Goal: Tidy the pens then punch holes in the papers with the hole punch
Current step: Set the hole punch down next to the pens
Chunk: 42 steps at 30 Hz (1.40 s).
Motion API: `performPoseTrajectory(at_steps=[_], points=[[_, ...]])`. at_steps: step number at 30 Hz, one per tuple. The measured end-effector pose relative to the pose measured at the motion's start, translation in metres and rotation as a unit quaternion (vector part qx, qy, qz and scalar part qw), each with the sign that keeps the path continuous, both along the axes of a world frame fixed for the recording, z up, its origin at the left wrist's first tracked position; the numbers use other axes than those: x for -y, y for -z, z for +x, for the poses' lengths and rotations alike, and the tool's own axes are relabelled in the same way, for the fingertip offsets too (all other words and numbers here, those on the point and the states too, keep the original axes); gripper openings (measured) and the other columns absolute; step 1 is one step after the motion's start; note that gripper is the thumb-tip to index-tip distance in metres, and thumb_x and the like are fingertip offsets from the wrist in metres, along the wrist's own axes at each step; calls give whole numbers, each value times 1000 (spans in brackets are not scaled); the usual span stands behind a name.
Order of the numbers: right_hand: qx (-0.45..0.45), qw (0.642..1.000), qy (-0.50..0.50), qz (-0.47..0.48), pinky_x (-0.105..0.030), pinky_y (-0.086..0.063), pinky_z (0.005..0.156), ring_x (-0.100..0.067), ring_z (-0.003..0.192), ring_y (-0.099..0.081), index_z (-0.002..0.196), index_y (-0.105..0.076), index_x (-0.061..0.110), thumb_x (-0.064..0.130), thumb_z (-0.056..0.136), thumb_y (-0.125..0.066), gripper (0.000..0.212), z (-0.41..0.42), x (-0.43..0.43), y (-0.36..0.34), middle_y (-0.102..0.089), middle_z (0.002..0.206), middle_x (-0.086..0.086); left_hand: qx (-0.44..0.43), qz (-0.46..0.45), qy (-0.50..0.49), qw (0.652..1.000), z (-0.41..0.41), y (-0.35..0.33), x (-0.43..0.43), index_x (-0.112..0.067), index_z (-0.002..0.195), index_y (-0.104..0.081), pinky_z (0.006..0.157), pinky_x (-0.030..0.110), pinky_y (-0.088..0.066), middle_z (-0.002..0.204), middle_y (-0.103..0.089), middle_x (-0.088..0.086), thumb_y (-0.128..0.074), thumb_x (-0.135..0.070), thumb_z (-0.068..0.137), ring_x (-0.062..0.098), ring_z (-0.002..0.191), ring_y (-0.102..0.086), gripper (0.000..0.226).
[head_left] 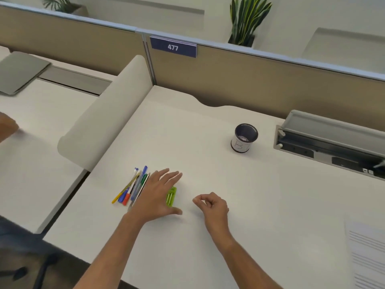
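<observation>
Several pens (133,187) of mixed colours lie bunched on the white desk (208,174), left of centre. My left hand (160,195) rests flat with fingers spread, its edge against the pens and partly covering a green hole punch (171,196). My right hand (211,204) sits on the desk to the right of the punch, fingers loosely curled with nothing in them. A black mesh pen cup (244,137) with a white label stands upright at the back right. Lined papers (366,253) lie at the desk's right front edge.
A rounded white divider (104,113) borders the desk on the left, with a grey laptop (18,71) on the neighbouring desk. A tan partition (250,80) with a "477" sign closes the back. An open grey cable tray (329,140) sits at the back right.
</observation>
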State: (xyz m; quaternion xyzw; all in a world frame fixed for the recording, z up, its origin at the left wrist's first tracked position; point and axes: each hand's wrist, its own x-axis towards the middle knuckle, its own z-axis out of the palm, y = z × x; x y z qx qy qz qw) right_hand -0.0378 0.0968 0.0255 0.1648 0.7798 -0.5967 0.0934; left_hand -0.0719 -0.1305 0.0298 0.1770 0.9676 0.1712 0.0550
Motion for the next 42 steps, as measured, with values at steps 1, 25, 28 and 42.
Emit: performPoseTrajectory(at_steps=[1,25,28,42], points=[[-9,1000,5,-1,-64,-46,101,-6,67,-51,84,-82,32,40,82,-84,8,-2,-6,-4,-65,81,-5,-15,21,1,1000,-2,-3,-12,-31,165,-36,130,47,-27,166,-44,-12,-73,-87,68,21,159,-30,118],[-76,969,136,190,-37,-6,71,-16,89,-62,85,-81,22,30,90,-81,9,-228,-141,-54,-71,87,7,189,-105,-42,976,-66,20,-229,4,168,0,136,45,-15,179,5,21,-86,-57,81,37,167,3,137],[-61,967,113,219,-39,-14,87,-20,92,-63,88,-84,19,27,93,-76,12,-235,-142,-51,-75,90,3,206,-117,-57,970,-71,16,-237,7,167,0,135,44,-22,179,5,23,-92,-47,79,38,167,3,138],[-56,967,74,236,-39,-21,81,-15,95,-65,91,-85,26,23,91,-80,6,-243,-155,-44,-75,87,12,232,-119,-88,961,-78,18,-252,11,165,1,133,40,-27,178,7,26,-97,-31,77,38,167,7,138]])
